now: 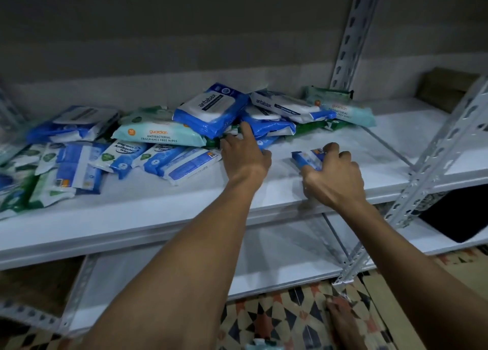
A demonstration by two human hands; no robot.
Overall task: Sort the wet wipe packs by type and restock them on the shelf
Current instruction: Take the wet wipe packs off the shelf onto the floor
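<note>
Small blue pack (308, 159) in right hand (334, 176).

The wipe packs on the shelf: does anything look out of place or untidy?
Yes. The packs lie in a mixed, overlapping heap, brands jumbled, several tilted. One small blue pack sits apart, gripped by the right hand.

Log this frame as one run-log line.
left hand: reaching into pile, fingers open | right hand: holds small blue pack | shelf: packs unsorted
</note>
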